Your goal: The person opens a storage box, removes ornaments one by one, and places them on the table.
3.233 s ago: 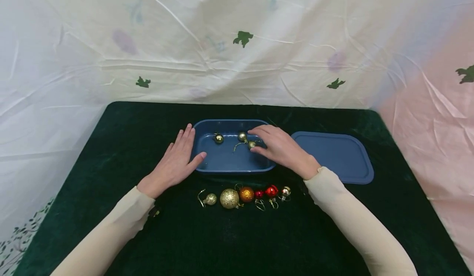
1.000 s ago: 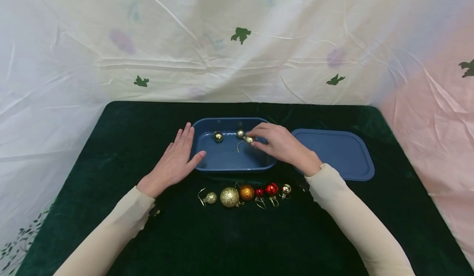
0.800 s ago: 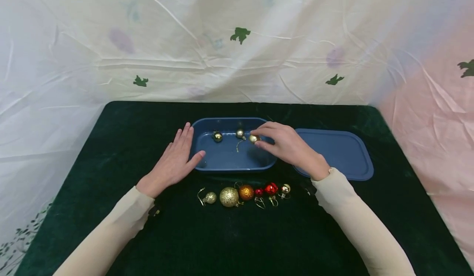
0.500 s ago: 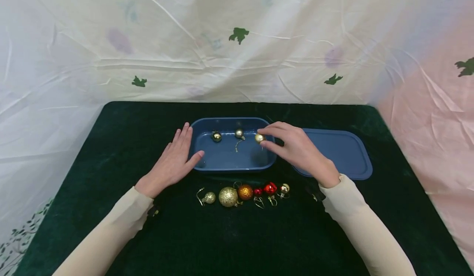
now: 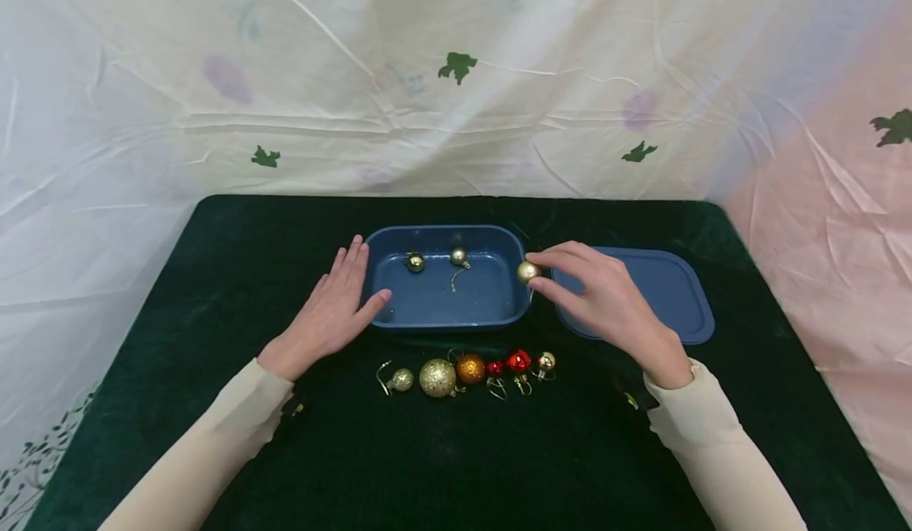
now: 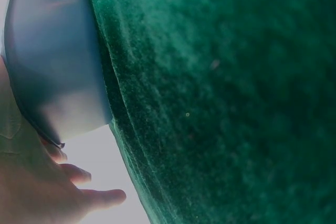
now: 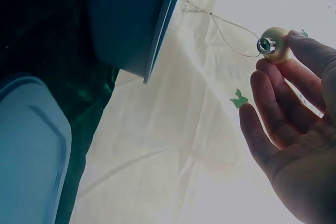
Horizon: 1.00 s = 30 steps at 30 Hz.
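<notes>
Between thumb and fingertips, my right hand pinches a small gold bauble at the right rim of the blue box. In the right wrist view the bauble shows its silver cap and a dangling string loop. My left hand lies against the box's left side with straight fingers, its thumb over the rim. Inside the box are a dark gold bauble and a paler gold bauble with a string. The left wrist view has the box's outer wall beside the left hand.
A blue lid lies right of the box, partly behind the right hand. In front, a row holds a small glitter bauble, a large gold glitter bauble, an orange bauble, red baubles and a shiny gold bauble.
My right hand has taken hold of a gold bauble inside the box, lifted it and carried it right to the box's rim. The left hand has stayed at the left side.
</notes>
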{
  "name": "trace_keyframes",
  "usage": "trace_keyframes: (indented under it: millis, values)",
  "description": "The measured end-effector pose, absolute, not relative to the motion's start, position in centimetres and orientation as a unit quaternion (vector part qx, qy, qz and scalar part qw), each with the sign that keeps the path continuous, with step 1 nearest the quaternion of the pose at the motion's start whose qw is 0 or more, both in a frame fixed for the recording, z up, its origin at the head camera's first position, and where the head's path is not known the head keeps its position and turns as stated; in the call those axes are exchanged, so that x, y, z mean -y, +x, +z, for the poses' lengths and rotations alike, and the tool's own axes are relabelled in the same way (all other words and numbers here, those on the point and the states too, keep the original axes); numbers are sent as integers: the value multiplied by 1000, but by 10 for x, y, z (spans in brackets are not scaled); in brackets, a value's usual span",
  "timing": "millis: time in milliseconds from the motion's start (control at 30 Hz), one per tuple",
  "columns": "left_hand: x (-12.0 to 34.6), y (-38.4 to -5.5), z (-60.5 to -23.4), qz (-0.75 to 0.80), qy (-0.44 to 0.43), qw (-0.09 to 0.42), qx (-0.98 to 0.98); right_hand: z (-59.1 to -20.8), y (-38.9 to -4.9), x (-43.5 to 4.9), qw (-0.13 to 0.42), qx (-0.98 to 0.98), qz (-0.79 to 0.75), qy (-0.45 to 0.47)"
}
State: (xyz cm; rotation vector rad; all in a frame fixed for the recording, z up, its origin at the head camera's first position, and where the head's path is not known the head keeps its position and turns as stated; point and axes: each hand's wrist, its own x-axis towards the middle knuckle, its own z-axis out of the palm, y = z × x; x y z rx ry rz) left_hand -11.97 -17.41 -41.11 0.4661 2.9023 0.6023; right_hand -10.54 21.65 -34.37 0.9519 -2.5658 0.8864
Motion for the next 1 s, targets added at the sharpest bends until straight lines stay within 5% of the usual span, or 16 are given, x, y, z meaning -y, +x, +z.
trace_keyframes:
  millis: [1000]
  values:
    - [173, -119, -408, 204, 159, 73, -963, -368, -54, -261, 144, 900, 278, 303]
